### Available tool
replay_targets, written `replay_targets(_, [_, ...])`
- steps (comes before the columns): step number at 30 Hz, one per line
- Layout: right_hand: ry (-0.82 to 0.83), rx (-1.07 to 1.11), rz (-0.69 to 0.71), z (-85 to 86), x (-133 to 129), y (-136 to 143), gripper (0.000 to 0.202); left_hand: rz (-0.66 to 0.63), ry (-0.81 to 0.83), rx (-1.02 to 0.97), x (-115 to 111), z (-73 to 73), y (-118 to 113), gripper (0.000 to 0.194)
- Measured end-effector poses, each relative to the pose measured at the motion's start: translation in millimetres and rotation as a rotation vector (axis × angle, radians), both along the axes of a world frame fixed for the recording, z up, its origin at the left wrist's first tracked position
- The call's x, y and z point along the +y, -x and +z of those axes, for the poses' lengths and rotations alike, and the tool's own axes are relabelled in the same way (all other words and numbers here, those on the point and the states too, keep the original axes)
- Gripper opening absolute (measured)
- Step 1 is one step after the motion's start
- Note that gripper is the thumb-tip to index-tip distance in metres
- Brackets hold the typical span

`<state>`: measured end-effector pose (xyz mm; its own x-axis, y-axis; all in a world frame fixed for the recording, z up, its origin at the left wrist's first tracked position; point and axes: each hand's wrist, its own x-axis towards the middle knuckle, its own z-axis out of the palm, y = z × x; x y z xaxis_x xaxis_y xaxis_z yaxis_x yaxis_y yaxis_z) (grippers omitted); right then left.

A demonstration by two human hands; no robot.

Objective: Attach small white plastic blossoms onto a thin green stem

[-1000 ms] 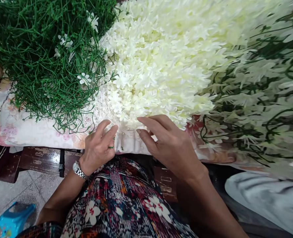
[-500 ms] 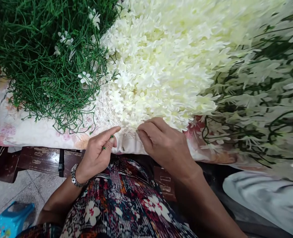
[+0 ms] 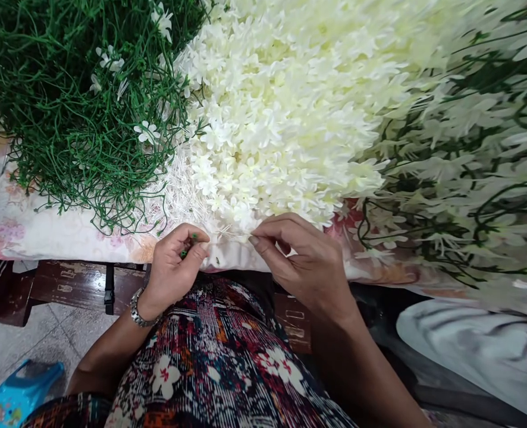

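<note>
Mostly flowers in frame: a big heap of cream-white artificial blossoms (image 3: 290, 101) fills the top centre, lying on a floral cloth (image 3: 58, 229) that covers the work surface. Left of it, a tangle of bare green stems (image 3: 67, 107) with a few stray white blossoms on top. Right side, blurred sprays of assembled flowers on green stems (image 3: 469, 178). Between the stem tangle and the blossom heap, a patch of thin white plastic stamens (image 3: 178, 199), touching both.

Dark wooden bench edge (image 3: 71, 285) shows below the cloth. Blue plastic object (image 3: 18, 398) on the floor, bottom left.

Right hand (image 3: 308, 267) sits at the near edge of the blossom heap, thumb and forefinger pressed together, pinching something small and pale; can't tell exactly what. Left hand (image 3: 174, 270), metal watch (image 3: 138, 306) on the wrist, is curled just beside it, fingertips closed on a small green stem piece (image 3: 188, 245). Hands near each other, not touching.
</note>
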<state>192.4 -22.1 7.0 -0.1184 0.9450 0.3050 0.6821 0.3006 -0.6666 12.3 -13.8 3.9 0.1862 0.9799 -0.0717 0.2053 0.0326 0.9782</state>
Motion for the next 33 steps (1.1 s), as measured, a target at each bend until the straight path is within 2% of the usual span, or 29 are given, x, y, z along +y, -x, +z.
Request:
replay_targets(7, [0.011,0.057,0.024,-3.8,0,5,0.007,-0.06,-0.18,0.14,2,-3.9,-15,0.019])
replay_targets(13, [0.009,0.036,0.091,-3.2,-1,5,0.018,-0.13,-0.351,0.165,7,-8.5,-25,0.014])
replay_targets(16, [0.015,-0.073,0.169,-4.1,0,4,0.029,-0.113,-0.388,0.136,5,-11.7,-24,0.013])
replay_targets(18, [0.007,-0.2,0.183,-5.4,1,2,0.028,-0.11,-0.425,0.129,4,-12.6,-22,0.014])
replay_targets(22, [-0.04,-0.477,0.054,-7.8,1,1,0.02,-0.076,-0.466,0.108,1,-10.3,-13,0.015])
replay_targets(24, [-0.056,-0.543,0.02,-8.1,-1,0,0.02,-0.031,-0.434,0.071,0,-8.6,-6,0.012])
replay_targets(26, [-0.078,-0.55,0.009,-7.7,-3,-2,0.022,0.029,-0.331,0.032,-1,-8.2,1,0.01])
replay_targets(30, [-0.133,-0.468,-0.022,-4.5,-7,-1,0.028,0.151,-0.084,-0.112,-2,-12.7,8,0.008])
replay_targets(33, [-0.196,-0.395,-0.01,-2.3,-5,6,0.023,0.189,0.029,-0.214,-2,-16.1,7,0.006])
